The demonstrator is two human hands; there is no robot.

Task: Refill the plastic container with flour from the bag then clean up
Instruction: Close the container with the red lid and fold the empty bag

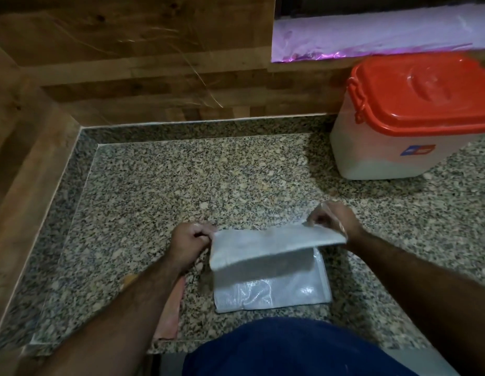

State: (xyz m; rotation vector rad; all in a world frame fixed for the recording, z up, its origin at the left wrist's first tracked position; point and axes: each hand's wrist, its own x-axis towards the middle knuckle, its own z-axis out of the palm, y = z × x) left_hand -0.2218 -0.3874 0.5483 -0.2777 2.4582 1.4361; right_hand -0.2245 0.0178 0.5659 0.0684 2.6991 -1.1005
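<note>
**Now: both hands fold the emptied flour bag on the counter**

Down on a speckled granite counter (181, 185), a person stands close, leaning over a flattened white woven bag (271, 289). Its far half is lifted and bent over the near half, which lies flat near the counter's front edge. The left hand (188, 244) grips the lifted flap's left corner, fingers curled tight around it. The right hand (332, 219) pinches the flap's right corner, fingers closed on the material.

Well apart, at the back right of the counter, stands the plastic container (385, 153). It is translucent with a white fill visible inside, and its red lid (425, 93) sits on top. A wooden wall (127, 63) runs behind the counter. Something pinkish (171, 313) lies under the left forearm, too hidden to identify.
</note>
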